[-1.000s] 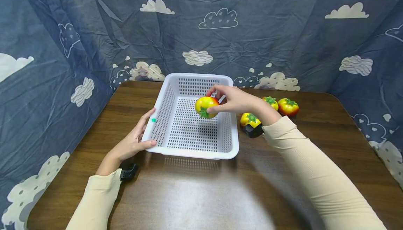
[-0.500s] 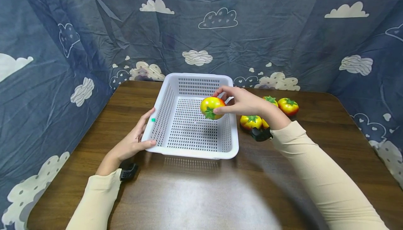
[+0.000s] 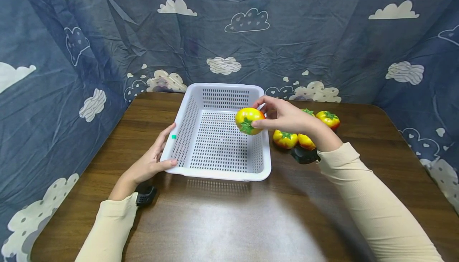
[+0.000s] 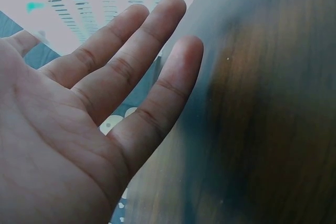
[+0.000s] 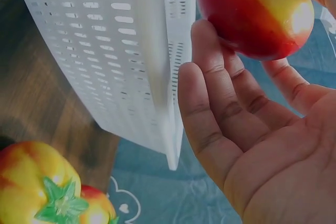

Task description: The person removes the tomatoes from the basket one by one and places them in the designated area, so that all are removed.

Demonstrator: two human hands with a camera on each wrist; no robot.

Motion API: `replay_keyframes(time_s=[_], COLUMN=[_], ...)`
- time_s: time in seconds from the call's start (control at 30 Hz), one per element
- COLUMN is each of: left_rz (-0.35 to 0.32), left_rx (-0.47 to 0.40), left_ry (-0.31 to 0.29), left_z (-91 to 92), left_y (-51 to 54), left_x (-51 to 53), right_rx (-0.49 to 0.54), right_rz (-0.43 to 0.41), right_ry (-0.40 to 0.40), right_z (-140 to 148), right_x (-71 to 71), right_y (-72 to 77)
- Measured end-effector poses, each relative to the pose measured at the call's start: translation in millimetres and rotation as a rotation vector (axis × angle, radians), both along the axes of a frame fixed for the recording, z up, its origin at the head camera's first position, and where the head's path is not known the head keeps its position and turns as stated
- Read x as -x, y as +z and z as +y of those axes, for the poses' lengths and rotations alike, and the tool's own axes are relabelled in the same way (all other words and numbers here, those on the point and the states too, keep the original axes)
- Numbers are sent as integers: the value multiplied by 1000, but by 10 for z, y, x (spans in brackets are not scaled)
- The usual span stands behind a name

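Note:
A yellow-and-red tomato (image 3: 246,118) with a green calyx is pinched between the thumb and fingers of my right hand (image 3: 287,115), above the right side of a white perforated basket (image 3: 218,173). In the right wrist view, the tomato's red side (image 5: 247,11) shows, and the curled outer fingers lie below it. My left hand (image 3: 148,164) rests against the basket's left side, its thumb and index fingertip touching the rim at the near-left corner. Straight, spread fingers (image 4: 126,69) appear in the left wrist view; the thumb is out of sight there.
Several similar tomatoes (image 3: 285,139) lie on the wooden table (image 3: 215,222) right of the basket, partly hidden by the right forearm. A dark blue cloud-patterned cloth (image 3: 201,35) hangs behind the table. Black wrist devices (image 3: 146,195) are on both arms.
My right hand has moved right with the tomato, from over the basket's middle toward its right rim. The left hand and the basket have stayed in place.

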State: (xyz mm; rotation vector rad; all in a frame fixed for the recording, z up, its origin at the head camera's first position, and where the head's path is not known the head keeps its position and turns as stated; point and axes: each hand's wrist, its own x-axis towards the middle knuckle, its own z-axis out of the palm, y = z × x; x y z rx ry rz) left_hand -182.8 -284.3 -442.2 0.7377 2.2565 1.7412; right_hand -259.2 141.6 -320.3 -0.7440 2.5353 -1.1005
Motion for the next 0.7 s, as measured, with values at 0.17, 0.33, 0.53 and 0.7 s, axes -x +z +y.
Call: replay_keyframes(time_s=[0.17,0.33,0.53,0.7], left_rz=[0,1,7,9], left_rx=[3,7,16,11], left_ry=[0,4,9,5], left_z=[-1,-12,-13,-2], left_y=[9,8,11,1], left_x=[1,-1,-3,0], right_rx=[20,22,20,16], right_rz=[2,14,6,13], right_ry=[-35,-47,-85,-98], right_z=[94,180,249,298], right_x=[-36,-46,-44,-71], right_y=[-21,-55,-80,-98])
